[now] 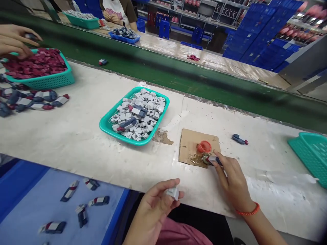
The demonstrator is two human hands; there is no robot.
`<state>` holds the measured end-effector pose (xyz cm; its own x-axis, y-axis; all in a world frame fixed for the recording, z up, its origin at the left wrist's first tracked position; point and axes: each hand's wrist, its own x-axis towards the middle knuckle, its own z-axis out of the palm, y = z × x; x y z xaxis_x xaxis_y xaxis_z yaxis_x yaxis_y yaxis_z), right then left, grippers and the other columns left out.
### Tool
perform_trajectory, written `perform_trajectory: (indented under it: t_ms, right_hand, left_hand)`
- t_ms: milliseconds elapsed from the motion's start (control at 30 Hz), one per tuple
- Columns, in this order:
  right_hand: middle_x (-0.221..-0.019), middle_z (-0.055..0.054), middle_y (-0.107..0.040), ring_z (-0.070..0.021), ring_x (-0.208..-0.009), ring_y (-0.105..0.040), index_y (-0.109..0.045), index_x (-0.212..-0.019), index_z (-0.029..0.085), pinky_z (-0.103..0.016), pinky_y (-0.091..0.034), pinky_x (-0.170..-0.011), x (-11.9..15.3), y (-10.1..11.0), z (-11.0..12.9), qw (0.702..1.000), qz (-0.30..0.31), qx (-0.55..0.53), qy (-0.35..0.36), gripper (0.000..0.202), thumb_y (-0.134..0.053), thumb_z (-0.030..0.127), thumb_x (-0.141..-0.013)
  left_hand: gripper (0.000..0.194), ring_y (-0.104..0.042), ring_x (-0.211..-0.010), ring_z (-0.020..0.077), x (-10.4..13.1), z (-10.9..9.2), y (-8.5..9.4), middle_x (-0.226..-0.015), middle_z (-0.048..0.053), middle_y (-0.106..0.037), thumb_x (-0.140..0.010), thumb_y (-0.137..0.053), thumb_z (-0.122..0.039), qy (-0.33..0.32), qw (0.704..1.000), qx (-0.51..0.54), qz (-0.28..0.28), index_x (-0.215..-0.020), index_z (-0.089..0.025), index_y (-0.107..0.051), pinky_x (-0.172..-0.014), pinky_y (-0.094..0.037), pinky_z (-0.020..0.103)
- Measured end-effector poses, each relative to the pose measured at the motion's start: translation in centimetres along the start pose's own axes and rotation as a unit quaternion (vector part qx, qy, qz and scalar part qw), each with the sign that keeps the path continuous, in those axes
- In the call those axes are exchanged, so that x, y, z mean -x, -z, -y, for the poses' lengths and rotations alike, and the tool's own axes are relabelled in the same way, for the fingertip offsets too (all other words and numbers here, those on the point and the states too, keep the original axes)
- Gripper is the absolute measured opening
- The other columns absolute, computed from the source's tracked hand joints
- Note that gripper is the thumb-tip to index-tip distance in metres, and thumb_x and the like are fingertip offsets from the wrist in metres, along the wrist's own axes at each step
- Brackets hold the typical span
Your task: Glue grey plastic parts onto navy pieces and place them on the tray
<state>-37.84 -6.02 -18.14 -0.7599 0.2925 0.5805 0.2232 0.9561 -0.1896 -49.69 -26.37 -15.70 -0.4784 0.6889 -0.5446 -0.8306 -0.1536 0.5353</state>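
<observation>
Head view: worn white worktable (76,136), green conveyor (178,73).

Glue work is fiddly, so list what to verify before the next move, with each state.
1. Left hand pinches the small grey plastic block: ok.
2. Right hand holds the grey-and-blue part with its tip at the small round glue pot: ok.
3. Glue on the part's tip: cannot tell.
4. Orange round cap lies on the brown cardboard square beside the pot: ok.
5. Teal plastic basket of grey blocks holds plenty: ok.
6. Cardboard surface clean: not ok, smeared with residue.
</observation>
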Motion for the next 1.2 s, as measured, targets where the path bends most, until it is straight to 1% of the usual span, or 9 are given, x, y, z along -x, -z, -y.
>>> perform_trajectory:
  t_ms: [133,300,433,533,667,833,967,1100,1200]
  right_hand:
    - [-0.099,-0.009,-0.058,-0.0173,-0.084,-0.054,-0.041,-0.134,0.017,-0.030,-0.044,-0.073,0.0,0.2,0.0,0.999,-0.043,0.002,-0.001,0.052,-0.054,0.005,-0.085]
    - [-0.092,-0.007,-0.058,-0.0142,-0.074,-0.052,-0.048,-0.128,0.015,-0.028,-0.044,-0.068,0.1,0.2,0.1,0.997,-0.074,-0.003,-0.036,0.044,-0.056,0.009,-0.085]
    - [-0.094,-0.007,-0.059,-0.0138,-0.073,-0.052,-0.051,-0.125,0.016,-0.028,-0.044,-0.069,0.5,0.1,0.1,0.993,-0.095,0.004,-0.069,0.040,-0.055,0.012,-0.086]
    - [-0.095,-0.007,-0.059,-0.0138,-0.072,-0.053,-0.050,-0.126,0.018,-0.029,-0.045,-0.070,0.8,0.1,0.1,0.991,-0.108,0.014,-0.073,0.043,-0.057,0.010,-0.084]
    - [-0.097,-0.008,-0.061,-0.0150,-0.075,-0.055,-0.050,-0.127,0.019,-0.029,-0.045,-0.071,0.9,-0.1,0.1,0.988,-0.138,0.021,-0.070,0.048,-0.059,0.007,-0.082]
    - [-0.094,-0.008,-0.061,-0.0154,-0.074,-0.055,-0.050,-0.128,0.020,-0.029,-0.045,-0.070,1.0,-0.4,0.2,0.989,-0.130,0.021,-0.068,0.049,-0.059,0.007,-0.082]
    - [-0.097,-0.008,-0.061,-0.0166,-0.076,-0.056,-0.049,-0.129,0.022,-0.031,-0.045,-0.070,1.1,-0.4,0.3,0.987,-0.140,0.009,-0.085,0.050,-0.059,0.007,-0.082]
    - [-0.094,-0.007,-0.063,-0.0167,-0.076,-0.058,-0.056,-0.119,0.020,-0.029,-0.046,-0.067,1.2,-0.5,0.2,0.984,-0.138,0.001,-0.110,0.037,-0.059,0.013,-0.083]
    - [-0.091,-0.005,-0.063,-0.0158,-0.074,-0.059,-0.060,-0.111,0.019,-0.029,-0.047,-0.067,1.6,-0.4,0.4,0.976,-0.148,-0.014,-0.157,0.029,-0.062,0.015,-0.082]
  left_hand:
    - [0.020,-0.068,-0.091,0.0183,0.1,0.1,-0.1,-0.106,0.003,-0.070,-0.061,-0.082,-0.029,-0.015,1.000,0.007,0.010,-0.076,-0.022,-0.071,-0.080,-0.052,0.021]
    - [0.021,-0.069,-0.088,0.0182,-0.1,0.6,0.0,-0.097,-0.001,-0.069,-0.060,-0.082,-0.018,-0.049,0.999,-0.007,0.013,-0.065,-0.019,-0.061,-0.062,-0.055,0.018]
    - [0.027,-0.068,-0.091,0.0172,-0.4,0.8,0.1,-0.090,-0.002,-0.068,-0.057,-0.084,-0.023,-0.110,0.994,-0.017,0.018,-0.072,-0.021,-0.061,-0.073,-0.053,0.019]
    - [0.026,-0.068,-0.090,0.0163,-0.6,0.8,0.2,-0.088,0.000,-0.069,-0.063,-0.080,-0.035,-0.127,0.991,-0.032,-0.005,-0.065,-0.017,-0.061,-0.077,-0.052,0.020]
    - [0.033,-0.069,-0.082,0.0138,-0.6,0.9,0.2,-0.076,0.000,-0.073,-0.057,-0.084,-0.025,-0.151,0.986,-0.042,-0.058,-0.068,-0.020,-0.052,-0.067,-0.051,0.016]
    - [0.021,-0.067,-0.087,0.0127,-0.4,0.9,0.1,-0.092,0.001,-0.073,-0.055,-0.084,-0.022,-0.201,0.972,-0.097,-0.073,-0.056,-0.018,-0.064,-0.075,-0.051,0.015]
    - [0.018,-0.068,-0.086,0.0163,-0.6,0.9,0.1,-0.093,0.000,-0.073,-0.060,-0.081,-0.021,-0.171,0.981,-0.067,-0.063,-0.064,-0.020,-0.063,-0.074,-0.054,0.021]
    - [0.014,-0.066,-0.083,0.0122,-0.9,0.8,0.5,-0.102,0.002,-0.069,-0.065,-0.077,-0.020,-0.190,0.974,-0.114,-0.055,-0.070,-0.020,-0.064,-0.072,-0.052,0.016]
    - [0.014,-0.063,-0.083,0.0101,-1.1,0.4,0.8,-0.093,0.001,-0.069,-0.061,-0.077,-0.013,-0.211,0.961,-0.170,-0.055,-0.063,-0.019,-0.064,-0.070,-0.049,0.012]
